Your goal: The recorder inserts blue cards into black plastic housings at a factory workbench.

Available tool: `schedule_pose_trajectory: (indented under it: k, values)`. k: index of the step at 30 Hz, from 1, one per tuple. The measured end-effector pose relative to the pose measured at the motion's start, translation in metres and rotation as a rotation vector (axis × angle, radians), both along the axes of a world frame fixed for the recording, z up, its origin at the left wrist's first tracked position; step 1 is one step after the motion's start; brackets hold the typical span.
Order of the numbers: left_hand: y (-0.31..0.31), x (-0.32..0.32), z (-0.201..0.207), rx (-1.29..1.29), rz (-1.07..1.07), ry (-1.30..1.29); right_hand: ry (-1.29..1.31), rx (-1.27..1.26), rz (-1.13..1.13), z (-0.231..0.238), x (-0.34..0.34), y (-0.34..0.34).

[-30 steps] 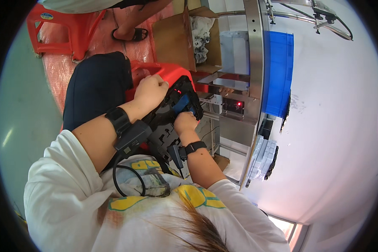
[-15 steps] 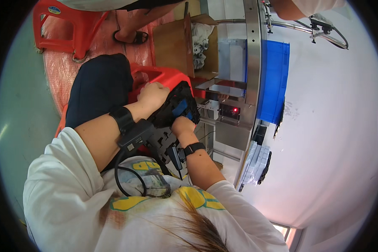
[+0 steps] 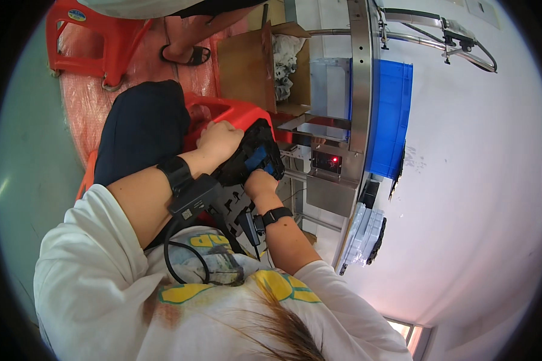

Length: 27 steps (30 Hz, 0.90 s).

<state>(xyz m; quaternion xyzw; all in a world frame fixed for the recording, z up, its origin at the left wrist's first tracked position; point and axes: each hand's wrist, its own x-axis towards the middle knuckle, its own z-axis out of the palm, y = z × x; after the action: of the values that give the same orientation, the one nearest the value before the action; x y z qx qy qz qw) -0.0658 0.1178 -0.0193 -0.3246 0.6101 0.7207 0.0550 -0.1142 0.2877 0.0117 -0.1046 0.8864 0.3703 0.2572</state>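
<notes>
A black moulded plastic part with blue areas inside it lies in front of me, tilted, over my lap. My left hand is closed at its upper left edge, knuckles up, with the fingertips hidden. At the part's lower side, my right hand is curled against it near the blue areas. Its fingertips are out of sight behind the part. Below the hands a grey sheet-like piece with dark cut-outs is partly covered by my forearms.
A red stool stands just beyond the part. Ahead is an open cardboard box with whitish bundles. To the right run a steel bench frame, a blue crate and stacked clear trays. Another person's sandalled foot is near the box.
Both hands keep their hold, and the black part has tipped only slightly. Another person's arm at the upper right has gone out of view. The whole picture has shifted a little.
</notes>
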Motion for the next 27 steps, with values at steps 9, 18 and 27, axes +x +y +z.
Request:
schedule_pose_trajectory:
  k: [9, 18, 27]
  values:
    - [0.001, -0.001, 0.001, 0.178, -0.061, -0.022, -0.043, 0.057, -0.008, 0.004, 0.002, -0.011]
    - [-0.004, 0.001, 0.003, 0.115, -0.119, -0.013, -0.324, -0.078, -0.187, 0.016, -0.037, 0.002]
    - [0.012, -0.002, -0.047, -0.303, -0.02, -0.173, -0.06, -1.001, -0.009, 0.131, -0.104, -0.018]
